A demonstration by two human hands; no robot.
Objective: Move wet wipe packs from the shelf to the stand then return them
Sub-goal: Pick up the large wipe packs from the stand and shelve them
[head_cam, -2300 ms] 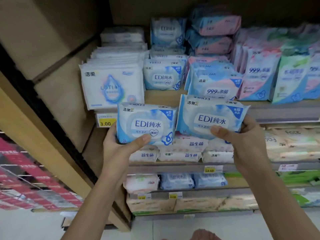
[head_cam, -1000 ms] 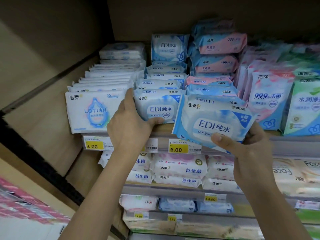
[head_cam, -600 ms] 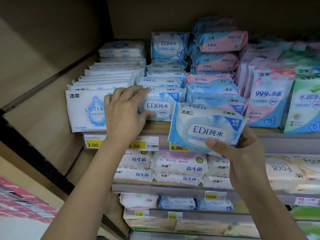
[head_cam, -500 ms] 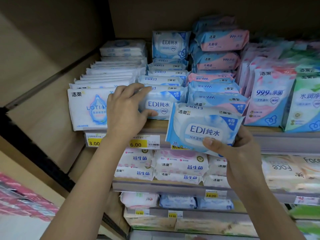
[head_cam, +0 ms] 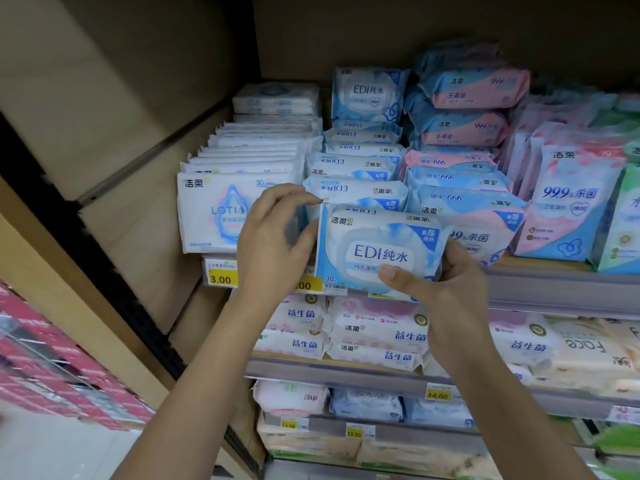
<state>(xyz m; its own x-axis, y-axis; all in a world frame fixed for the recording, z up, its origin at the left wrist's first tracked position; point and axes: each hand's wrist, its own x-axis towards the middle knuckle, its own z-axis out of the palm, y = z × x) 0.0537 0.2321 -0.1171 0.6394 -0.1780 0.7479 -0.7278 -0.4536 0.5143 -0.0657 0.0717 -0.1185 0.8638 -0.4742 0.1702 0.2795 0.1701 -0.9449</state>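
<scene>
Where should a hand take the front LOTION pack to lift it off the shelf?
Probably by its top edge, coming from above and in front. The LOTION pack stands upright, face out, with white packs tight behind it; the left hand covers its right edge, and the right hand holds an EDI pack further right.

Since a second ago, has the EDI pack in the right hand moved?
Yes. The EDI pack in the right hand has shifted left, toward the LOTION pack.
</scene>
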